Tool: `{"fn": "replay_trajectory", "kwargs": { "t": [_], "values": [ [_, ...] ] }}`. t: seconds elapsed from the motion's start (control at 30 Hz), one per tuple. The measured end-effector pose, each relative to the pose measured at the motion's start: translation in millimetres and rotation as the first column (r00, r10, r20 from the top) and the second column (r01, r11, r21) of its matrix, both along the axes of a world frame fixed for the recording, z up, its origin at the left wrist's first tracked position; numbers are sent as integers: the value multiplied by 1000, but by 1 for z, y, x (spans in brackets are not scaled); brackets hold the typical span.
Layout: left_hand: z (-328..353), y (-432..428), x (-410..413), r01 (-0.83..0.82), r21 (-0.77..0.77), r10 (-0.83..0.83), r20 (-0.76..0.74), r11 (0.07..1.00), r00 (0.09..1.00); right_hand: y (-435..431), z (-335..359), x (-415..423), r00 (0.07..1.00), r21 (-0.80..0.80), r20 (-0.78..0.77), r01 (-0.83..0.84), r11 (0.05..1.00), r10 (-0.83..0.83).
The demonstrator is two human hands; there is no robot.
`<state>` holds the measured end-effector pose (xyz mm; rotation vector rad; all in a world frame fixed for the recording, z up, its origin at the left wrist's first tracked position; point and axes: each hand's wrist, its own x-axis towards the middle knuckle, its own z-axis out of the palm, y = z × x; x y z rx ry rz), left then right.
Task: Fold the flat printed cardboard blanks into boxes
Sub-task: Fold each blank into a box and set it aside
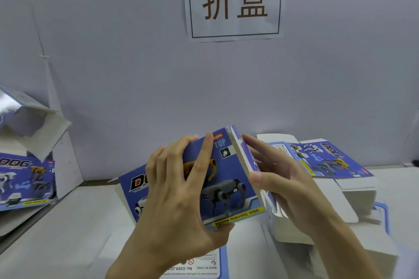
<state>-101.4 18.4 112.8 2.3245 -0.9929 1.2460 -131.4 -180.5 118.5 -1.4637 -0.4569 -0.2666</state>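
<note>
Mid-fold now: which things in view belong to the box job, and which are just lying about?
Job: half-folded box, gripped by left hand and right hand; stack of flat blanks; folded box on the left; blank under the hands.
Just there: paper sign on the wall; table.

Rear: upright white panel (136, 75) blocks reach. L: folded boxes (25, 179) crowd the edge. R: stack of flat blanks (328, 161) covers that side. Passage: bare table (68, 222) strip btwn L boxes and held blank (229, 179); open air above.
</note>
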Motion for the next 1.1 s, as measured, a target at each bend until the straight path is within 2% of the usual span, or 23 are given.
{"fn": "replay_trajectory", "kwargs": {
  "t": [0.13, 0.2, 0.27, 0.3, 0.4, 0.47, 0.53, 0.6, 0.7, 0.9, 1.03, 1.1],
  "values": [
    [2, 6, 0, 13, -28, -13, -9, 1000, 1000, 2, 2, -1, 998, 42, 36, -54, 998, 53],
    [3, 7, 1, 26, -45, -26, -8, 999, 1000, 3, 5, -1, 1000, 132, 31, 0, 991, -4],
    [3, 9, 0, 25, -37, -25, 1, 999, 1000, 1, 3, -1, 992, 216, -5, 124, 968, -126],
    [3, 9, 0, 22, -30, -22, 4, 999, 1000, 1, 5, -2, 985, 215, -17, 171, 961, -171],
    [2, 6, -1, 27, -34, -28, -13, 999, 1000, -8, 4, -7, 971, 203, 1, 232, 951, -238],
    [2, 4, -2, 31, -28, -31, -3, 999, 1000, -9, 10, -9, 978, 258, -25, 206, 944, -206],
    [3, 4, -2, 35, -20, -35, 16, 999, 999, -10, 12, -9, 961, 124, -32, 277, 953, -275],
    [3, 5, -2, 37, -12, -37, 21, 999, 999, -12, 10, -10, 932, -12, 52, 359, 933, -358],
    [3, 6, -2, 21, -5, -21, 7, 1000, 1000, -7, 11, -11, 945, -142, 129, 317, 938, -300],
    [1, 11, 1, 28, 5, -28, -106, 1000, 994, 4, 10, -8, 929, -146, 166, 356, 923, -331],
    [-1, 18, 4, 73, -62, -85, -235, 995, 968, -1, 6, -9, 987, -93, 58, 153, 984, -148],
    [-1, 21, 6, 86, -83, -105, -258, 993, 960, -5, 3, -6, 988, -118, 34, 156, 981, -153]
  ]
}}
